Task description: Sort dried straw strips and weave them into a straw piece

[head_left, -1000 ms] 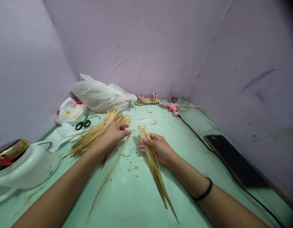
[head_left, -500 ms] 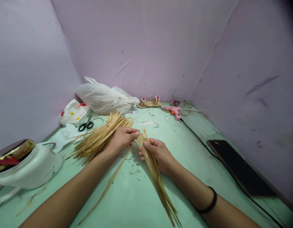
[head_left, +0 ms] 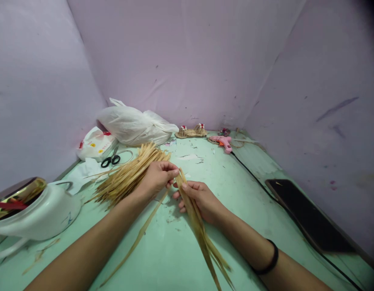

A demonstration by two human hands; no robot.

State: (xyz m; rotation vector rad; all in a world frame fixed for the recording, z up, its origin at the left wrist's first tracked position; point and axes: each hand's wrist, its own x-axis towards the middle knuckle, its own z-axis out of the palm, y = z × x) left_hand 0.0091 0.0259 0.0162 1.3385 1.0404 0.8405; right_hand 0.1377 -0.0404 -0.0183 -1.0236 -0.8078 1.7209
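Several long dried leaf strips (head_left: pixel 196 220) hang from my right hand (head_left: pixel 200 200), pinched between thumb and fingers, their split lower ends reaching toward the near edge. My left hand (head_left: pixel 159 176) has its thumb and forefinger closed at the top end of these strips. A single thin strip (head_left: pixel 141 232) trails down from beneath my left fingers; how it is held is hidden. Behind my left hand lies a thick bundle of dry straw-coloured strips (head_left: pixel 123 180) on the green table (head_left: pixel 169 264).
A white pot (head_left: pixel 44 214) stands at the left. Black-handled scissors (head_left: pixel 110 161), a tissue pack (head_left: pixel 97 144) and a white bag (head_left: pixel 135 125) lie behind. Toward the right are a woven piece (head_left: pixel 190 133), a pink glue gun (head_left: pixel 223 143) with its cord, and a dark phone (head_left: pixel 308 216).
The strips in my right hand have drawn closer together at the top and shifted slightly, their lower ends spreading. My right hand has moved slightly left.
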